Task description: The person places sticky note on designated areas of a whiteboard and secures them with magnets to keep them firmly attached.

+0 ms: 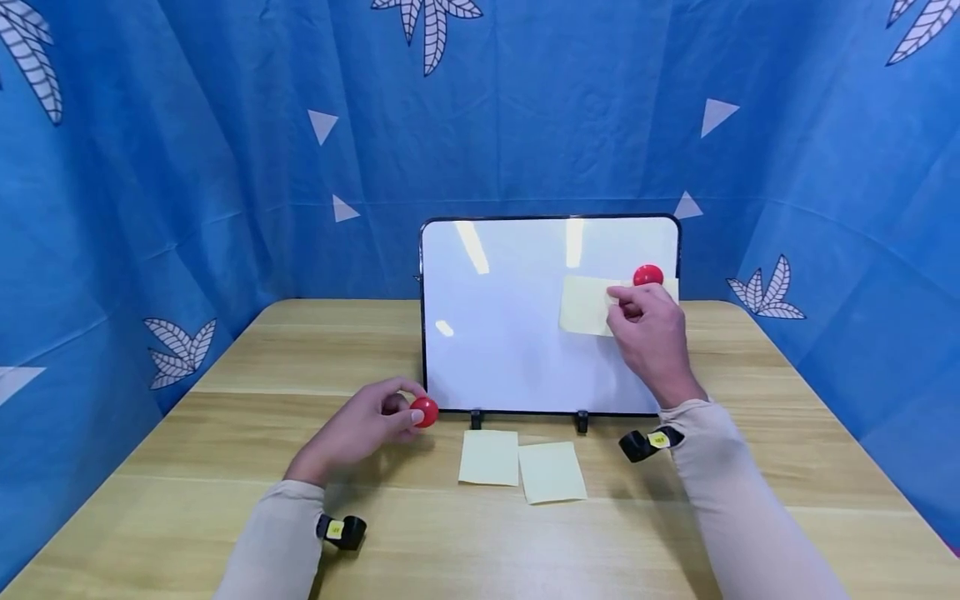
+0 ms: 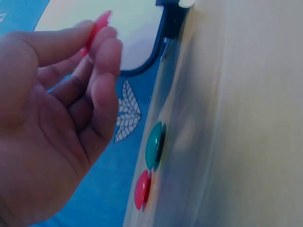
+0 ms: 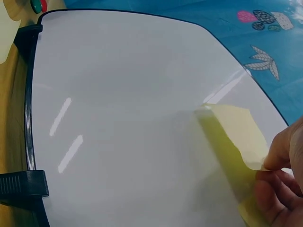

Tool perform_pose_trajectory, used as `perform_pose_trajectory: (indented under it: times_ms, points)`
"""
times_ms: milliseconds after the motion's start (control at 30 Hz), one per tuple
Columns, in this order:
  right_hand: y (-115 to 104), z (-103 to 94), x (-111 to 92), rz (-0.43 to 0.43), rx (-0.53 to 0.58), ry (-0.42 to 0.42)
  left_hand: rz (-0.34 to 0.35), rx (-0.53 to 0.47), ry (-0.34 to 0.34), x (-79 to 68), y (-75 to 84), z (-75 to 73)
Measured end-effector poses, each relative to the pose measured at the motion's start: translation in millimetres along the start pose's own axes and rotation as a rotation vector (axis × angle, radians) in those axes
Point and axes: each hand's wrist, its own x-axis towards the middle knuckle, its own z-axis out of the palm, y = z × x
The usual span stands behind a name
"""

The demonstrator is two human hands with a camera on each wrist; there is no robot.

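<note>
My left hand (image 1: pixel 367 421) pinches a round red magnet (image 1: pixel 424 412) between thumb and fingers, by the lower left corner of the whiteboard (image 1: pixel 495 342). The same magnet (image 2: pixel 98 31) shows edge-on in the left wrist view. At the board's right side, my right hand (image 1: pixel 651 329) pinches the edge of a pale yellow sticky note (image 1: pixel 585 306). That note (image 3: pixel 239 132) bends away from the board in the right wrist view, with a yellow reflection below it. Another red magnet (image 1: pixel 648 274) sits just above the right hand, at the board's upper right.
Two more yellow notes, a left one (image 1: pixel 489 457) and a right one (image 1: pixel 552 472), lie on the wooden table (image 1: pixel 465 550) before the board. Black feet (image 1: pixel 582 422) prop the board. A green magnet (image 2: pixel 154 145) and a red magnet (image 2: pixel 141 190) rest on the table, left of the board.
</note>
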Motion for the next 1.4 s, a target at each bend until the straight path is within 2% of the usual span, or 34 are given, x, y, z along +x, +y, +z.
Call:
perform_pose_trajectory:
  times_ms: [133, 500, 667, 867, 967, 1167, 1400]
  points:
    - [-2, 0.3, 0, -0.009, -0.003, 0.009, 0.030, -0.033, -0.008, 2.1, 7.8, 2.1]
    - [-1, 0.1, -1, -0.018, -0.019, 0.008, 0.103, 0.039, -0.033, 14.6, 21.4, 11.3]
    - [0, -0.1, 0, -0.020, -0.014, 0.017, 0.136, 0.060, -0.046, 22.5, 33.6, 11.4]
    - [-2, 0.8, 0, -0.014, 0.003, 0.010, 0.145, 0.117, -0.014, 31.5, 49.2, 6.0]
    - [-2, 1.2, 0, -0.012, 0.003, 0.012, 0.162, 0.128, -0.023, 36.5, 57.5, 4.9]
    - [-3, 1.0, -1, -0.008, 0.009, 0.005, 0.160, 0.126, -0.033, 44.9, 73.0, 7.5]
    - [-3, 0.1, 1, -0.015, 0.002, 0.000, 0.158, 0.127, -0.025, 54.6, 84.1, 11.7]
